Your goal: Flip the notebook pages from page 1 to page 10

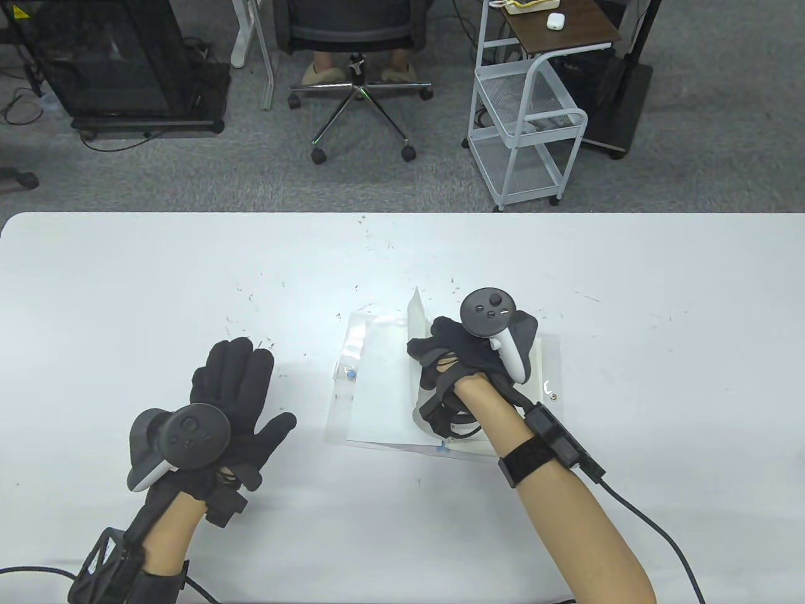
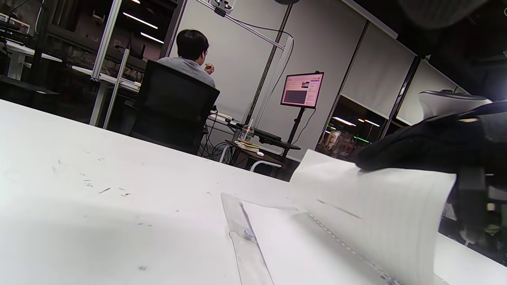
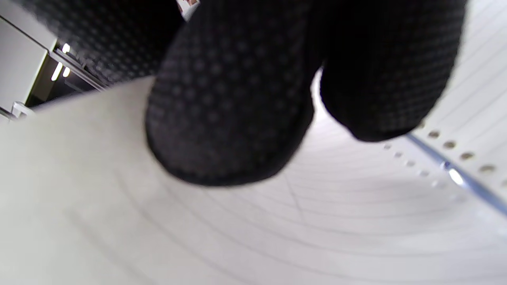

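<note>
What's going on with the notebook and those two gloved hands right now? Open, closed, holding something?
Notebook: open, lying flat on the table.
Page: lifted and curled, partway through a turn.
Clear cover: folded out flat on the left.
Right hand: holds the lifted page at its edge.
Left hand: fingers spread, holding nothing, beside the notebook and apart from it.

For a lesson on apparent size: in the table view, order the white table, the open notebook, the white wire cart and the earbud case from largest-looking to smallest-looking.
1. White table, by far the largest.
2. White wire cart and open notebook: they cover similar areas, and the cart stands farther from the camera, so I would not rank them.
3. Earbud case, smallest.
</note>
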The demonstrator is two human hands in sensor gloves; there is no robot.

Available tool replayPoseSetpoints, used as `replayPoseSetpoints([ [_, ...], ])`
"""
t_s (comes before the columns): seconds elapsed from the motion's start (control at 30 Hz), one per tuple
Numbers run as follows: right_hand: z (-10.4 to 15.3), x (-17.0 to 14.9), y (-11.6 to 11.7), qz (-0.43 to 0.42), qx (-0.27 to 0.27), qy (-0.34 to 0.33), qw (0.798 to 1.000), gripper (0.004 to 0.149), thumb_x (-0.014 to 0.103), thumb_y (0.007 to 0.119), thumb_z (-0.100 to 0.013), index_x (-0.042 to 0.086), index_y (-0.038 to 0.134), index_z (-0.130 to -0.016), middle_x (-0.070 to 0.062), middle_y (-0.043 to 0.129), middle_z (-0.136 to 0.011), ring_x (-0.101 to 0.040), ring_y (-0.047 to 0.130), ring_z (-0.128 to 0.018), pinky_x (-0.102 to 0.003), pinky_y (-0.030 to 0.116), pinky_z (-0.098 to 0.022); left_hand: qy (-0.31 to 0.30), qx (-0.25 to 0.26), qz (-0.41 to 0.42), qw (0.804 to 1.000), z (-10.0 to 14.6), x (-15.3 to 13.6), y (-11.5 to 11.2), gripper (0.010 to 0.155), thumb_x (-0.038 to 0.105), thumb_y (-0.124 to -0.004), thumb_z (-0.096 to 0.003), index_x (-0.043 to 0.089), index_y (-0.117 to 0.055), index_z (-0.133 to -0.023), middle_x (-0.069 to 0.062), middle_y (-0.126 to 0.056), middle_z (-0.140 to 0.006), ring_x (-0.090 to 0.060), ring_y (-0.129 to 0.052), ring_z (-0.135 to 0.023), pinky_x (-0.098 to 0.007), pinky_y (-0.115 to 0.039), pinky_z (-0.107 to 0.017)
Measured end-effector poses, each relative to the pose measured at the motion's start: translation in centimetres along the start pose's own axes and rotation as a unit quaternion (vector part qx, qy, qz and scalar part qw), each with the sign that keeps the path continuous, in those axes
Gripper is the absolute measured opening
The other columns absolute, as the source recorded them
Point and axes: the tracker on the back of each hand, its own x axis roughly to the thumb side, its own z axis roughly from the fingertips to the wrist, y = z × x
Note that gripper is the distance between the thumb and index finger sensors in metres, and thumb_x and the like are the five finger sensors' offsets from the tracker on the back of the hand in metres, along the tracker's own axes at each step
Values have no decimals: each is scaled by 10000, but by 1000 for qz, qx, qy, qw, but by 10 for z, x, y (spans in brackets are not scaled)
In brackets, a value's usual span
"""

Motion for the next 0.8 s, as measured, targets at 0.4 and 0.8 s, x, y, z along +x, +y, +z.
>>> replayPoseSetpoints([
  [0.4,-24,-9,64,59,26,19,998,747,409,929,-418,-54,572,-883,-89,1008,-541,-70,1074,-210,-381,932,-257,0,-8,1,1000,0,1,-1,893,693,-647,-444,223,-330,-1134,-117,-202,-1186,-479,-170,-1138,-720,-287,-740],
  [0.8,-17,-19,51,7,47,-3,999,868,622,758,-471,-34,436,-939,-274,848,-779,-208,1088,-388,-457,897,-333,2,-13,4,1000,-1,1,-2,893,692,-647,-444,222,-331,-1135,-117,-203,-1185,-482,-169,-1136,-720,-286,-740],
])
